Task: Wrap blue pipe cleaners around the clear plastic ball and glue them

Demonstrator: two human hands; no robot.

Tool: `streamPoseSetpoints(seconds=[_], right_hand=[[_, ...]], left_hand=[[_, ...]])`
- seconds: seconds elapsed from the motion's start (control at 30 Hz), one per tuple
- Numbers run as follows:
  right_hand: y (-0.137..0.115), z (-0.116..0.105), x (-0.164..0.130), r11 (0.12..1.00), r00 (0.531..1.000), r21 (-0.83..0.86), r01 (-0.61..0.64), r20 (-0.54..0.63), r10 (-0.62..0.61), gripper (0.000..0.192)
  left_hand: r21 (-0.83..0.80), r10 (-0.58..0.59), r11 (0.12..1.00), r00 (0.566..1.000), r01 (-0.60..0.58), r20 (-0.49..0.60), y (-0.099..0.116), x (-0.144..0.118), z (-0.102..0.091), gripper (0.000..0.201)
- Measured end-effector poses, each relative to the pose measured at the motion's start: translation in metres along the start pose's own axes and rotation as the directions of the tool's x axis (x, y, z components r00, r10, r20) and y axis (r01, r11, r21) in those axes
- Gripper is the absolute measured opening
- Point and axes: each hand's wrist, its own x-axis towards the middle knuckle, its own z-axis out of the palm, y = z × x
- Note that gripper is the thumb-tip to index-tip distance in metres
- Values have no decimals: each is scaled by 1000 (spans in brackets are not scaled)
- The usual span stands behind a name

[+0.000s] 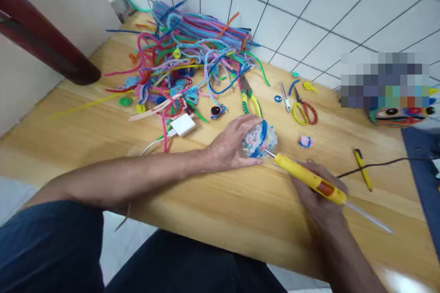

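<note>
The left hand (pixel 231 144) lies on the pale wooden tabletop (pixel 213 201), its fingers curled around a small clear ball stuffed with pink and blue fluff (pixel 258 141) and pressing it down against the wood near the middle of the table. The right hand (pixel 318 197) is wrapped tight around a slim yellow pen-shaped hot-glue tool with an orange button (pixel 309 178); its metal tip touches the lower right side of the ball, and a clear glue stick juts from its back end toward the lower right. A thin black cord (pixel 378 165) runs away to the right, just behind this hand.

Just behind the ball lie yellow-and-green-handled pliers (pixel 249 100), and further back a big tangled heap of coloured pipe cleaners (pixel 192 55) reaches to the white tiled wall (pixel 309 4). A white plug-in charger block (pixel 183 125) sits left of the pliers — near the heap's front edge. To the right are scissors with one yellow and one red loop (pixel 304 111), a small pink-and-blue fuzzy piece (pixel 305 141) and a yellow craft knife (pixel 363 169) — all well apart from the hands.
</note>
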Motion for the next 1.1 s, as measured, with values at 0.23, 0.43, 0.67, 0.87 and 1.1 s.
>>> streamPoseSetpoints(seconds=[0.23,0.43,0.67,0.87,1.1], right_hand=[[9,2,-6,1000,997,1,-3,80,3,7],[1,2,-4,999,998,21,-36,48,35,6],[2,2,-3,998,997,55,-39,75,35,5],[2,4,-4,997,998,60,-56,26,54,5],[5,5,-8,999,998,28,-21,63,19,4]], left_hand=[[-9,-4,1000,1000,4,-2,0,1,-1,97],[-9,0,1000,1000,0,-9,1,1,-1,98],[-20,-26,999,999,26,23,1,1,-2,100],[-9,-24,1000,1000,24,12,2,1,-2,99],[-20,-25,999,1000,25,12,2,1,-2,98]])
